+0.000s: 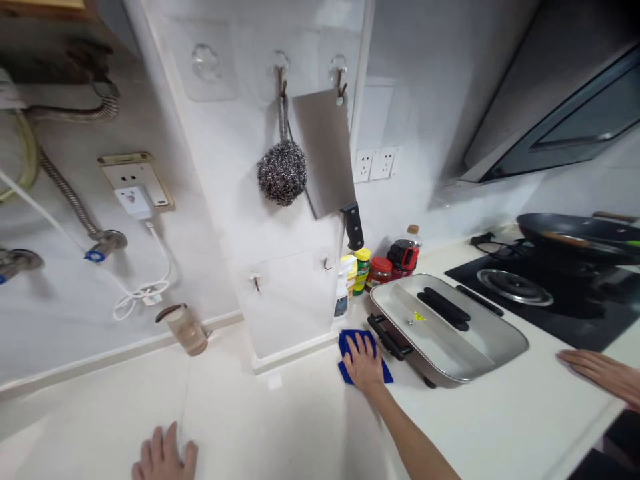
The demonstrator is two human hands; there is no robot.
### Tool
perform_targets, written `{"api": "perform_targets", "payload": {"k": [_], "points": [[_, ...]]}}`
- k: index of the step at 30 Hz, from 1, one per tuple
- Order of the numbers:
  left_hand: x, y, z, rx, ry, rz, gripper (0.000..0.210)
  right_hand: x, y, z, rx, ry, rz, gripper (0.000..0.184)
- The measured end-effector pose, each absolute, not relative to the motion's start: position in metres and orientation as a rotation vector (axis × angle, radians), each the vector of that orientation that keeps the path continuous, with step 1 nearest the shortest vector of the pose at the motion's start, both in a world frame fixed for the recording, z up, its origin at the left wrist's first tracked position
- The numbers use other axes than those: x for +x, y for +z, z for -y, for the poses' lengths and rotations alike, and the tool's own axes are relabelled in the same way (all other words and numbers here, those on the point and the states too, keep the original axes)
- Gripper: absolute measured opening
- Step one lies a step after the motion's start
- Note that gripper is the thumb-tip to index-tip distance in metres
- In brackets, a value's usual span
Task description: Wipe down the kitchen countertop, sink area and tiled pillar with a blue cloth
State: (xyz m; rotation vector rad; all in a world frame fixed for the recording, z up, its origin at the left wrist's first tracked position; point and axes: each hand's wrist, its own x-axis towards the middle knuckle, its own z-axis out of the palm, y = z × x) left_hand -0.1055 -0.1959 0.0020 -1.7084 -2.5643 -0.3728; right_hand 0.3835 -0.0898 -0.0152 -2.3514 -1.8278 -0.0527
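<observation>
My right hand (pixel 364 363) is on a blue cloth (pixel 356 338), pressing it to the white countertop (pixel 300 413) between the wall corner and an electric pan. Its fingers are slightly bent over the cloth, which spreads out past them on both sides. The lidded electric pan (pixel 445 333) is rectangular, and its black side handle (pixel 389 337) is close beside that hand. At the lower left, my left hand (pixel 163 457) lies on the bare counter with fingers apart and nothing in it; the frame's bottom edge cuts it off.
A cleaver (pixel 325 153) and a steel scrubber (pixel 283 172) hang from wall hooks. Below stand a spray bottle (pixel 341 297) and several jars. A brownish cup (pixel 184 330) leans near the left wall. Another person's hand (pixel 600 375) rests by the cooktop (pixel 575 293), which holds a wok (pixel 575 230).
</observation>
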Motion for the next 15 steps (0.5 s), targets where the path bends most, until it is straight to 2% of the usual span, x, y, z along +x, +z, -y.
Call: {"api": "perform_targets", "payload": {"k": [7, 15], "points": [[-0.102, 0.007, 0.200, -1.715, -0.392, 2.553, 0.071, 0.340, -0.027, 0.198, -2.223, -0.066, 1.911, 0.056], [-0.107, 0.011, 0.208, -1.798, -0.355, 2.530, 0.069, 0.320, -0.024, 0.293, -1.934, 0.192, 1.750, 0.056]]}}
